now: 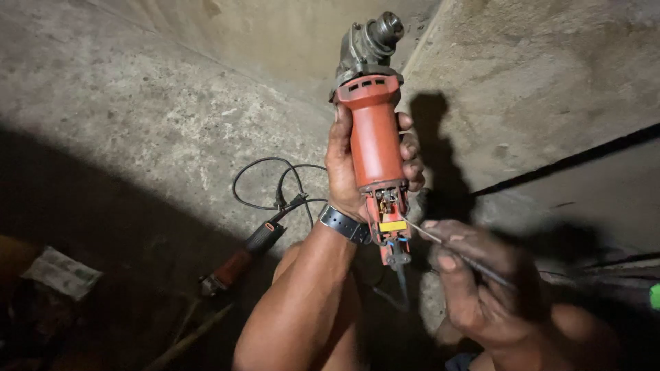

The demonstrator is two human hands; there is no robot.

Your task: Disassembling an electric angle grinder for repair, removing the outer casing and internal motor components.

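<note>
Left hand: the left hand (357,172) is wrapped around the red-orange plastic body of an angle grinder (375,134), fingers curled closed round the far side, thumb side toward the camera, holding it upright in mid-air above the floor
Wrist: a dark strap watch band (344,224) sits on the left wrist, just below the grinder's rear end
Grinder head: the grey metal gear head with its round spindle (377,34) points up and away, toward the concrete wall
Grinder rear: the back cover is off, and we can see the exposed switch block with a small yellow part (392,225) and bits of wiring, right at the bottom of the tool
Right hand: the right hand (474,288) is low and to the right, grimy, fingers pinched closed on a thin metal rod tool (440,242)
Tool tip: the rod's fine end reaches up and left to the open rear of the grinder, just beside the yellow part; whether it touches, cannot tell
Floor, left: a second red-and-black power tool (240,261) lies on the rough grey concrete floor (137,124), well apart from the hands, its black cable (265,182) looping behind it
Far left: a crumpled pale paper scrap (62,273) lies in deep shadow
</note>
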